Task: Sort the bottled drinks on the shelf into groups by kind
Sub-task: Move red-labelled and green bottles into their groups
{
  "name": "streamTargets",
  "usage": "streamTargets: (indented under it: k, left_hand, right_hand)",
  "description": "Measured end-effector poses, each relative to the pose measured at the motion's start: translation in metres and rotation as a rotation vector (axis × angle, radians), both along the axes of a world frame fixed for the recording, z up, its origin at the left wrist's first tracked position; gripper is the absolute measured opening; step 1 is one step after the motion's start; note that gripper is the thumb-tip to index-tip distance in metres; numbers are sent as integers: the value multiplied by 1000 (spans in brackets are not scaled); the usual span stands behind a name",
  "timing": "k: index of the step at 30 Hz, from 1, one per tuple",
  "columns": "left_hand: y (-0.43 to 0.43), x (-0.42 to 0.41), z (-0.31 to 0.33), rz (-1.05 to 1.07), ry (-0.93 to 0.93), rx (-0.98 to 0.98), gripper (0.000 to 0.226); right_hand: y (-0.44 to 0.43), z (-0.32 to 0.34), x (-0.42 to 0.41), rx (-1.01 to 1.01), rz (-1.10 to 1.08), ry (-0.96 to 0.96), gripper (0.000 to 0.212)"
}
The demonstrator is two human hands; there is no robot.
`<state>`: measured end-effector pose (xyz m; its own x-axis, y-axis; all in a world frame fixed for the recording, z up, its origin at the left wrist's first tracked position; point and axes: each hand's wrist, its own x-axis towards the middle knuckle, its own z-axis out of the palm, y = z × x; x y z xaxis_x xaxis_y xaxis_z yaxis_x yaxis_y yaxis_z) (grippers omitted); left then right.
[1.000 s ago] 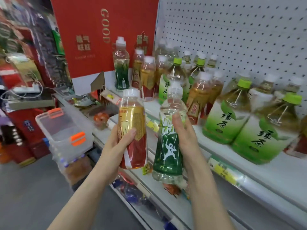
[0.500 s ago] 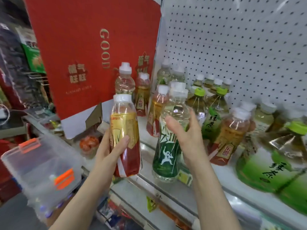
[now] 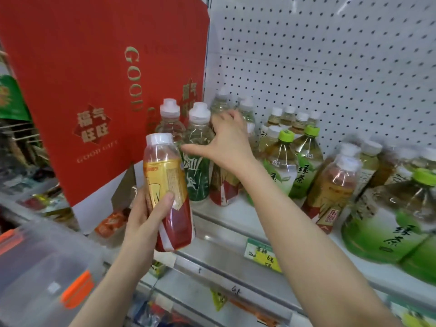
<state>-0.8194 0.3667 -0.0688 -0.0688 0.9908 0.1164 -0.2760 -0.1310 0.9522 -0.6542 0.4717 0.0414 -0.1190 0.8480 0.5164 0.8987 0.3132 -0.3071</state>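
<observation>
My left hand (image 3: 144, 215) grips a white-capped bottle with a gold and red label (image 3: 168, 185), held upright in front of the shelf edge. A clear bottle with a dark green label (image 3: 197, 171) stands on the white shelf (image 3: 226, 223) at the back left, beside another of its kind (image 3: 169, 119). My right hand (image 3: 230, 147) is spread wide beside it, thumb across its front and fingers behind its neck, not closed on it. A red-labelled bottle (image 3: 224, 190) stands partly hidden under my right wrist. Green tea bottles (image 3: 304, 161) stand to the right.
A red cardboard sign (image 3: 99, 90) closes off the shelf's left end, with white pegboard (image 3: 330, 55) behind. More red-labelled tea bottles (image 3: 330, 192) and large green tea bottles (image 3: 382, 223) fill the right side. A clear bin with orange clasps (image 3: 47, 274) sits lower left.
My right hand carried the green-labelled bottle up to the shelf's back left, stood it there and spread its fingers. The left hand kept its bottle and rose slightly.
</observation>
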Motion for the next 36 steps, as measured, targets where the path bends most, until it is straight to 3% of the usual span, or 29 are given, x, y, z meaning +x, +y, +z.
streamTargets:
  k: [5, 9, 12, 14, 16, 25, 31, 34, 36]
  left_hand:
    - [9, 3, -4, -27, -5, -12, 75]
    - [14, 5, -4, -36, 2, -4, 74]
    - [14, 8, -4, -47, 13, 7, 90]
    - [13, 9, -5, -43, 15, 18, 93]
    - [13, 9, -6, -41, 19, 23, 93]
    - [12, 18, -7, -104, -34, 38, 100]
    - [9, 42, -3, -203, -61, 57, 67]
    - [5, 63, -1, -290, -88, 72, 87]
    - [1, 78, 0, -358, -111, 46, 88]
  right_hand:
    - [10, -6, 0, 10, -108, -149, 98]
    - [5, -11, 8, -18, -103, -124, 98]
    - [-6, -20, 18, -52, -33, 105, 93]
    - [-15, -35, 25, -63, -9, 361, 90]
    - [-24, -50, 26, -34, -32, 497, 87]
    - [-58, -58, 20, 148, -69, 505, 81]
    - [-133, -43, 56, 242, -67, 737, 75]
    - [-168, -53, 77, 252, -84, 841, 74]
    - [-186, -60, 91, 259, -127, 858, 72]
